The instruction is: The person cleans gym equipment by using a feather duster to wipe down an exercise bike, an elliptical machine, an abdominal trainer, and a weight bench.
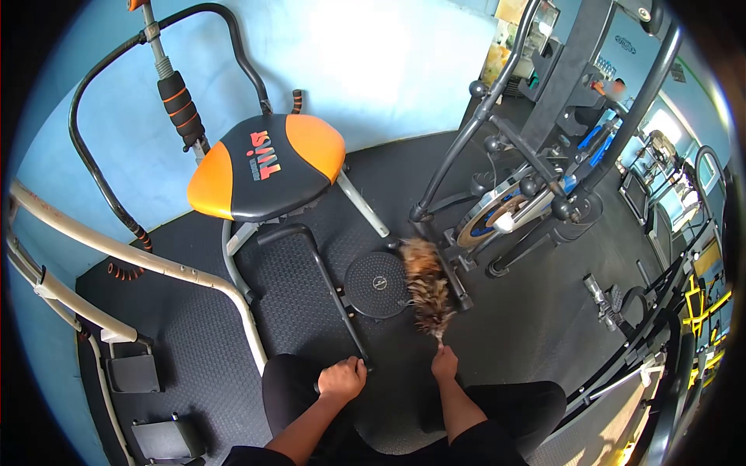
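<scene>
A feather duster [427,291] sits just off the middle of the view toward four o'clock, its brown feathers pointing toward eleven o'clock and its handle end toward five. The right hand [444,363] has a narrow, closed grip on that handle; its forearm comes in from five o'clock, nearly straight, knuckles up, between the knees. The feathers lie between a round black disc [378,284] at six o'clock and the foot of an exercise machine [528,179] at two o'clock; whether they touch either, I cannot tell. At half past six, the left hand [343,380] is curled beside the left knee, forearm angled toward one o'clock, fingers at the lower end of a black bar [330,279]; whether it grips the bar, I cannot tell. Farther out, at ten o'clock, stands an orange-and-black seat [266,167], with a pale blue wall [373,70] at twelve.
</scene>
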The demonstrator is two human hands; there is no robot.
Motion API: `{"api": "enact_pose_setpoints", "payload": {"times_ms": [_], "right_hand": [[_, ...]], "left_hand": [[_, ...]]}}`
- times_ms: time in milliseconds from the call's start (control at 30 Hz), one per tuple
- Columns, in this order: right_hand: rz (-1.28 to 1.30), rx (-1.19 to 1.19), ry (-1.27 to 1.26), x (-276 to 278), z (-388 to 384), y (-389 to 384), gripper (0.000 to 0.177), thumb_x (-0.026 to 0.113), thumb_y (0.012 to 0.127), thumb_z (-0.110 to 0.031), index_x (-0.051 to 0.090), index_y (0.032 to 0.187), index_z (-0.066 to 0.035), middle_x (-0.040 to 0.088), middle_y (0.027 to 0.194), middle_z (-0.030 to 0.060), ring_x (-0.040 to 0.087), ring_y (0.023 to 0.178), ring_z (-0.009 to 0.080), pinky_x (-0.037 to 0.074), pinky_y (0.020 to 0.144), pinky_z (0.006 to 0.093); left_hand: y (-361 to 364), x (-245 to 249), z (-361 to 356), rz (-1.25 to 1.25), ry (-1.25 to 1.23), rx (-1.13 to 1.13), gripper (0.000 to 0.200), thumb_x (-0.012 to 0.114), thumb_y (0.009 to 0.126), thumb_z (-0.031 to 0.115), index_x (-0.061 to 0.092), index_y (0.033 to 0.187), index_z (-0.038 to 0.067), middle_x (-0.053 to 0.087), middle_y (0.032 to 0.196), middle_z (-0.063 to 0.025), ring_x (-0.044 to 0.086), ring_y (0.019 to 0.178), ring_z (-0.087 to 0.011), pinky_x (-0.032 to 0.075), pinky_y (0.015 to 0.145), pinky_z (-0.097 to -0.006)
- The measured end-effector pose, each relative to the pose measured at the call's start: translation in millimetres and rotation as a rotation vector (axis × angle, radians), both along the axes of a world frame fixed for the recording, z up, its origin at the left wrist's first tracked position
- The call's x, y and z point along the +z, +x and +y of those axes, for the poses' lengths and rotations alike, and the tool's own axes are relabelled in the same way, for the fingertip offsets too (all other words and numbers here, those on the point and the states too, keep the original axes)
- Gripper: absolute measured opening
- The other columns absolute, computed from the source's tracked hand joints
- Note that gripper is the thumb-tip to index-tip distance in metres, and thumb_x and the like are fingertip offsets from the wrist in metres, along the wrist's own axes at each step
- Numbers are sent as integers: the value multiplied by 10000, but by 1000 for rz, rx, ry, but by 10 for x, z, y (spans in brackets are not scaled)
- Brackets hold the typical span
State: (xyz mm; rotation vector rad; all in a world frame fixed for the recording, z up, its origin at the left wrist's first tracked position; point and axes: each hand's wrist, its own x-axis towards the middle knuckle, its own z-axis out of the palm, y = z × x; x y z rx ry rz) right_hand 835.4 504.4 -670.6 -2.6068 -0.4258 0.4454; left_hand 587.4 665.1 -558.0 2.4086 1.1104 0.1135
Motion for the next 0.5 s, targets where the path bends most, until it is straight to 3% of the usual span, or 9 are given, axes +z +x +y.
{"api": "enact_pose_setpoints", "payload": {"times_ms": [67,133,233,300,333,367,400,433,500], "right_hand": [[41,-134,-30,228,19,156,427,402,1053,-386,604,945,-25,668,951,242,613,946,473,473,825,572],[-98,39,-62,433,108,365,430,419,1040,-394,622,968,-23,680,998,237,626,991,458,493,845,548],[-59,353,-264,1038,295,936,374,476,1008,-376,644,1017,-43,689,1051,219,639,1030,432,515,873,513],[-64,514,-394,1858,335,1073,296,535,972,-342,660,1041,-82,698,1056,189,650,1028,402,521,878,497],[-98,571,-450,2213,310,1089,259,568,949,-325,671,1047,-108,704,1045,169,658,1022,383,522,876,491],[-159,617,-453,2517,251,1090,219,598,918,-294,690,1032,-131,708,1020,153,666,1003,365,527,862,485],[-219,666,-455,2737,166,1079,188,628,887,-264,709,1017,-155,711,995,136,675,985,346,532,849,478],[-210,670,-458,2864,49,1062,188,628,887,-264,709,1017,-155,711,995,136,675,985,346,532,849,478],[-223,797,-461,2970,-105,1050,151,655,846,-219,734,963,-167,710,945,116,683,948,336,542,806,471]], "left_hand": [[-8,-29,-2,-13,5,-4,297,504,967,335,647,857,99,710,761,-116,706,669,-326,577,614,-463],[13,-26,-5,-21,11,-6,299,502,968,336,649,863,98,713,769,-119,708,679,-331,578,619,-465],[-23,3,37,32,-41,-28,313,482,978,345,649,878,100,715,797,-132,710,713,-351,579,650,-480],[-10,16,65,121,-157,-56,414,428,998,428,688,1009,107,729,950,-157,715,890,-353,574,783,-489],[-6,76,81,124,-159,-61,414,428,998,428,688,1009,107,729,950,-157,715,890,-353,574,783,-489],[-3,163,108,183,-243,-109,493,399,995,512,671,1126,122,710,1061,-162,683,1011,-346,547,869,-491],[9,221,139,243,-328,-155,595,371,991,596,653,1243,137,692,1172,-167,652,1131,-340,521,955,-493],[27,234,165,250,-334,-152,595,371,991,596,653,1243,137,692,1172,-167,652,1131,-340,521,955,-493],[40,206,221,396,-401,-225,763,346,941,737,553,1403,166,636,1307,-152,567,1272,-332,461,1054,-490]]}}
